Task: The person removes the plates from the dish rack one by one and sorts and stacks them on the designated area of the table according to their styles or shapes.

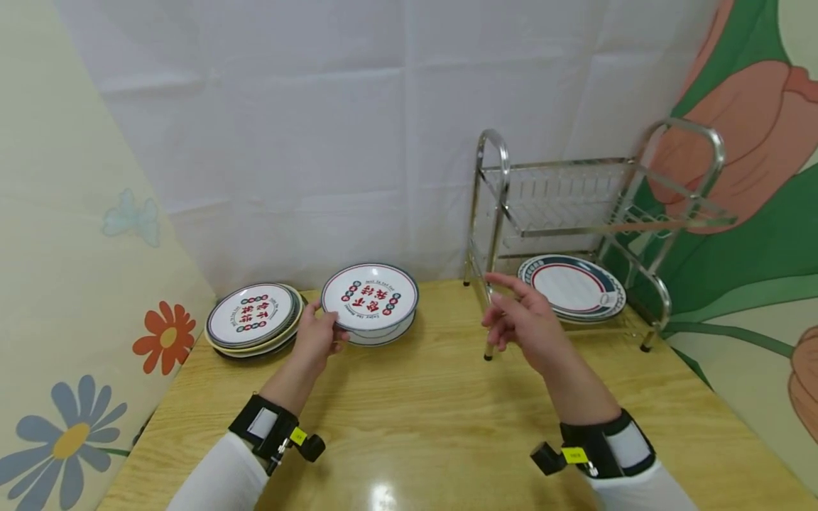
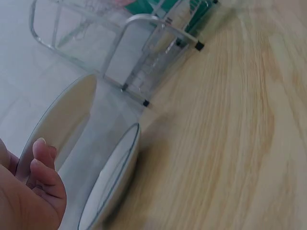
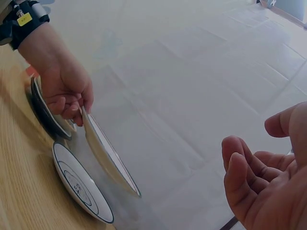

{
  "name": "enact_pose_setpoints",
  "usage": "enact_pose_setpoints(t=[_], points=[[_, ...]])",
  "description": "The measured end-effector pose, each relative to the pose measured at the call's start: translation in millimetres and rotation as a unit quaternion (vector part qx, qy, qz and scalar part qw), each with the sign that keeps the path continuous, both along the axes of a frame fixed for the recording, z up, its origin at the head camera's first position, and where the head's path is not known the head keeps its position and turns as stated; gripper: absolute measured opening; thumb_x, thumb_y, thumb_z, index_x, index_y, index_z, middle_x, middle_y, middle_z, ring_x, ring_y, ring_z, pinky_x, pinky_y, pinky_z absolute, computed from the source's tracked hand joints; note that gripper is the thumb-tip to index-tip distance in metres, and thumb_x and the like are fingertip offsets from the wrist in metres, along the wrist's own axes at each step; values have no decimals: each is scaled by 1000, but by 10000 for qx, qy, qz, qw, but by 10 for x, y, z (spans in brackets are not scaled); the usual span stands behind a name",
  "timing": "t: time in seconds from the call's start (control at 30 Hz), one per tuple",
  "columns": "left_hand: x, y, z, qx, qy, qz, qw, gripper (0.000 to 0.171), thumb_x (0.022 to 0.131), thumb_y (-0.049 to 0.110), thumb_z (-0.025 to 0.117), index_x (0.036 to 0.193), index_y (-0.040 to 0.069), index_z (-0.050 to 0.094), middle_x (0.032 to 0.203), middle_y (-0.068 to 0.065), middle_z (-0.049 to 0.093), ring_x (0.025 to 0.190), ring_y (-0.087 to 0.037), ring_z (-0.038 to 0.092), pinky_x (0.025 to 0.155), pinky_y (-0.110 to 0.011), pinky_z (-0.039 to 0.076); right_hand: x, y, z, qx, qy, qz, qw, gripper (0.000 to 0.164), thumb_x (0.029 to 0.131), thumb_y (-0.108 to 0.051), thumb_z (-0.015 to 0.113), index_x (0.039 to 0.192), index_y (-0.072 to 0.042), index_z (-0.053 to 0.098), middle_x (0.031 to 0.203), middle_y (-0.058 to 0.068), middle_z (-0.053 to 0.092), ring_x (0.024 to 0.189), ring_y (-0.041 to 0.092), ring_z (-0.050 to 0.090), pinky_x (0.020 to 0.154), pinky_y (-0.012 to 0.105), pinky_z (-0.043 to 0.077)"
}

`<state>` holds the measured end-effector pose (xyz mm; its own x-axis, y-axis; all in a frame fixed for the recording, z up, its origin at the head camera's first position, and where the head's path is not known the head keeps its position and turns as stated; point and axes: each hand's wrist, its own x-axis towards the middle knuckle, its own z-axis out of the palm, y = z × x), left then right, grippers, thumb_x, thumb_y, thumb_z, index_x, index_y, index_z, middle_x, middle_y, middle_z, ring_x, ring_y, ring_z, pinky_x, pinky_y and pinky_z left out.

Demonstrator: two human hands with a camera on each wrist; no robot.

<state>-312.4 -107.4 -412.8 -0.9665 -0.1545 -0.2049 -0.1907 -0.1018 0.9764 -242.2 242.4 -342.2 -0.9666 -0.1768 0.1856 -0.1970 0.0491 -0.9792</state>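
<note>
My left hand [image 1: 316, 333] grips the near left rim of a white plate [image 1: 371, 297] with a dark blue edge and red and blue lettering. In the right wrist view that plate [image 3: 110, 153] is raised and tilted above a second plate [image 3: 79, 184], which lies on the table. Close by on the left stands a stack of plates [image 1: 246, 319], the top one similarly printed. My right hand [image 1: 520, 319] is held in the air in front of the metal rack, its fingers loosely bent and nothing in them.
A two-tier metal dish rack [image 1: 575, 231] stands at the back right of the wooden table [image 1: 396, 404]. Plates [image 1: 571, 287] with a blue and red border lie under its upper shelf. A white sheet [image 1: 319, 142] hangs behind, and painted walls flank the table.
</note>
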Motion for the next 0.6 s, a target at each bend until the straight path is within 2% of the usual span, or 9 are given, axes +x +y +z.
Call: enact_pose_setpoints(t=[0.27,0.6], points=[[-151,-72,-213,-297,-248,-100,9992,54,107,17,44,158,19,26,76,-2,72,55,-11,63,52,-25,41,20,-8,22,21,36,8,10000,44,109,-24,48,150,-10,43,77,-2,66,57,13,63,52,28,53],[-224,-59,-314,-295,-289,-92,9991,56,106,15,44,159,16,24,74,-2,72,51,-10,61,48,-23,33,26,-28,12,-21,-123,59,9999,46,109,-25,48,152,-9,41,77,-2,66,58,13,62,53,28,54]])
